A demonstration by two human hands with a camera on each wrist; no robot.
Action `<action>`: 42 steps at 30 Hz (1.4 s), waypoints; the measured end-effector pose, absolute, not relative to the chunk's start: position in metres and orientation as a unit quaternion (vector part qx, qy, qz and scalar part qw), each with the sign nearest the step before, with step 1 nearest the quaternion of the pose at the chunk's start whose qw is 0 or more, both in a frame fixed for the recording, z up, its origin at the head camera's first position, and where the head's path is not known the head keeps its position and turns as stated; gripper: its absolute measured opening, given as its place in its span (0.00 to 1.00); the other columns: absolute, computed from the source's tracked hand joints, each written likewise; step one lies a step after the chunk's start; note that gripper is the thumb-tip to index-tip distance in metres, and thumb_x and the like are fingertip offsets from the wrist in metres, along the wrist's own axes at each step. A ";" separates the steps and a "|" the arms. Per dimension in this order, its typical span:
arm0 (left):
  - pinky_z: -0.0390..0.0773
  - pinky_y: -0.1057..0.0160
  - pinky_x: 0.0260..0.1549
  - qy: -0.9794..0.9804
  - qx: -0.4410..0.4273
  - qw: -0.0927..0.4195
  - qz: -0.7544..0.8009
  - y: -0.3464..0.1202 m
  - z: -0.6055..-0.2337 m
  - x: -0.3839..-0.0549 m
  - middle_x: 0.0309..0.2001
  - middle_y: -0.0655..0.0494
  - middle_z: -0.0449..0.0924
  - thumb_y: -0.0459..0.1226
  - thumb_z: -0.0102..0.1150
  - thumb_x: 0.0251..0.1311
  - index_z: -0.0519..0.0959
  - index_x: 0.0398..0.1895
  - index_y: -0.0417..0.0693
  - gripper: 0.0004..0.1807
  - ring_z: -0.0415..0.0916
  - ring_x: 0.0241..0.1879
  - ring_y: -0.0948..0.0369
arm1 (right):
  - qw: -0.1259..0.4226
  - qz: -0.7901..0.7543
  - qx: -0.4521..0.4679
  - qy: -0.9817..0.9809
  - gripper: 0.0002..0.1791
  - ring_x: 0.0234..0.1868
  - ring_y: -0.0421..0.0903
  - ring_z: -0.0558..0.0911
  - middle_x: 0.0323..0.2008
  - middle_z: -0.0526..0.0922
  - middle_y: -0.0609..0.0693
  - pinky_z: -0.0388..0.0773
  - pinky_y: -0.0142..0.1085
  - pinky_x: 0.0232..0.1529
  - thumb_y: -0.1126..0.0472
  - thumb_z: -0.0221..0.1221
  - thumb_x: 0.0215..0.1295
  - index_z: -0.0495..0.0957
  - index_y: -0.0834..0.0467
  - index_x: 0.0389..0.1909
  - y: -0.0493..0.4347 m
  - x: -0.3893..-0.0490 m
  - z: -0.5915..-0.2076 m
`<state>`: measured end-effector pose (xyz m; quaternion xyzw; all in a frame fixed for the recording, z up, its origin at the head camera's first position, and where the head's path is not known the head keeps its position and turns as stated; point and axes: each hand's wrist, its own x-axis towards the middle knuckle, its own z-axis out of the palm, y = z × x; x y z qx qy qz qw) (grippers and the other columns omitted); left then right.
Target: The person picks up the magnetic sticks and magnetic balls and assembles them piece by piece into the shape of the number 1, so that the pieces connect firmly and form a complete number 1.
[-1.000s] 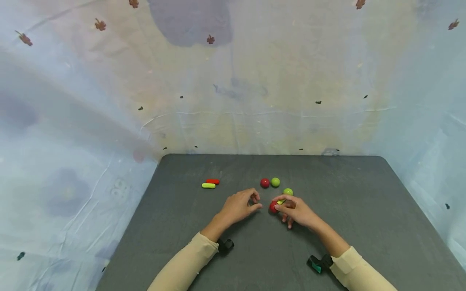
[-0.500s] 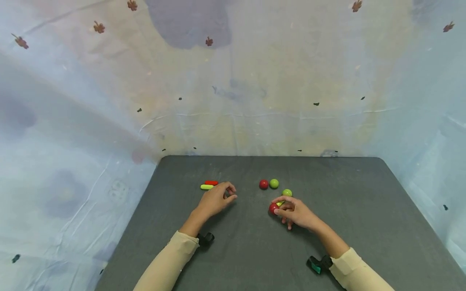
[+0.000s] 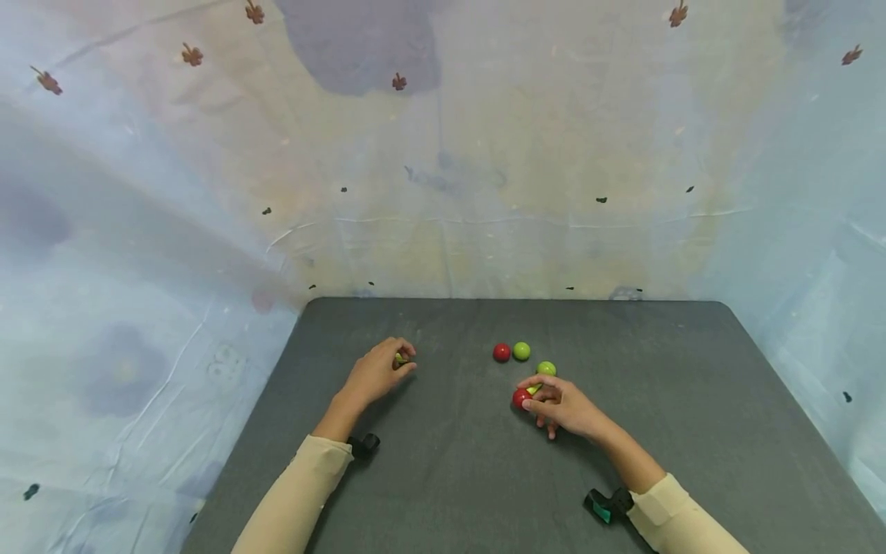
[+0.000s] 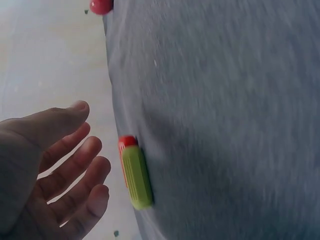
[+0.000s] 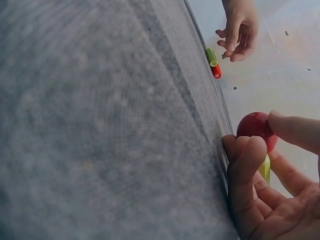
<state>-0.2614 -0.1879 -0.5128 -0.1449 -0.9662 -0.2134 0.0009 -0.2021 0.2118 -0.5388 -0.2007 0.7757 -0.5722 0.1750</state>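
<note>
My left hand hovers over a ribbed yellow-green stick and a red stick, which lie side by side at the table's left. Its fingers are loosely bent, apart from both sticks in the left wrist view; in the head view the hand mostly hides them. With thumb and fingers my right hand pinches a glossy red ball. Behind that ball shows another yellow-green stick, partly covered by the fingers. A green ball sits just beyond; whether these pieces are joined I cannot tell.
Farther back on the dark grey table, a second red ball and a second green ball lie close together. A patterned cloth sheet hangs behind the table and along its sides.
My left hand has moved left, from near the right hand to over the red and yellow-green sticks. The right hand stays put with the red ball in its grip.
</note>
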 end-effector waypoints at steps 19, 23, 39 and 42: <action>0.80 0.44 0.52 -0.982 -0.126 0.017 -0.138 -0.214 -0.521 -0.277 0.54 0.49 0.80 0.42 0.73 0.70 0.83 0.55 0.50 0.15 0.78 0.54 0.47 | 0.176 -0.564 -0.191 0.784 0.23 0.29 0.51 0.84 0.42 0.86 0.69 0.84 0.42 0.23 0.61 0.62 0.80 0.75 0.68 0.68 0.212 -0.203 -0.537; 0.80 0.46 0.51 -0.983 -0.129 0.022 -0.132 -0.215 -0.524 -0.278 0.51 0.50 0.81 0.41 0.73 0.70 0.83 0.53 0.49 0.14 0.77 0.51 0.49 | 0.176 -0.564 -0.186 0.785 0.23 0.28 0.50 0.83 0.40 0.86 0.69 0.83 0.42 0.23 0.61 0.63 0.80 0.75 0.68 0.68 0.212 -0.203 -0.537; 0.82 0.49 0.41 -0.984 -0.106 -0.022 -0.139 -0.210 -0.522 -0.277 0.44 0.53 0.84 0.42 0.73 0.70 0.82 0.48 0.49 0.12 0.81 0.39 0.56 | 0.171 -0.570 -0.185 0.782 0.21 0.29 0.50 0.83 0.40 0.86 0.68 0.83 0.42 0.22 0.61 0.63 0.80 0.76 0.66 0.67 0.213 -0.206 -0.542; 0.83 0.49 0.41 -0.983 -0.104 -0.036 -0.144 -0.208 -0.520 -0.275 0.44 0.53 0.84 0.42 0.73 0.70 0.83 0.50 0.48 0.13 0.81 0.39 0.56 | 0.172 -0.571 -0.187 0.781 0.21 0.28 0.50 0.83 0.39 0.85 0.68 0.83 0.42 0.22 0.61 0.62 0.80 0.76 0.66 0.67 0.213 -0.207 -0.542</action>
